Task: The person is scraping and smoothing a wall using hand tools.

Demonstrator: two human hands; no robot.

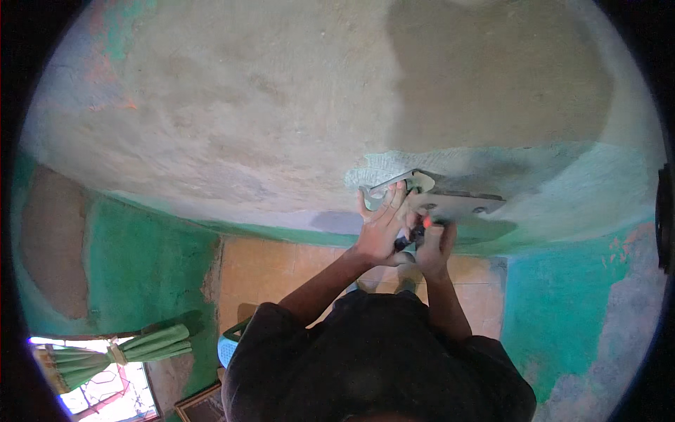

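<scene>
My left hand is raised at the wall, its fingers around a bent, pale metal piece with a curved end. My right hand is closed beside it on a dark-handled tool. A small red spot shows by the fingers. Just above my right hand lies a flat grey metal plate with round marks, close to the wall. How the plate joins the tool or the bent piece is hidden. Behind them the wall has a rough, pale teal patch.
The bare plastered wall spreads ahead, with a darker area upper right. Green walls stand at both sides. Orange tiled floor lies below. At lower left are a tied green curtain, a blue basket and a frame.
</scene>
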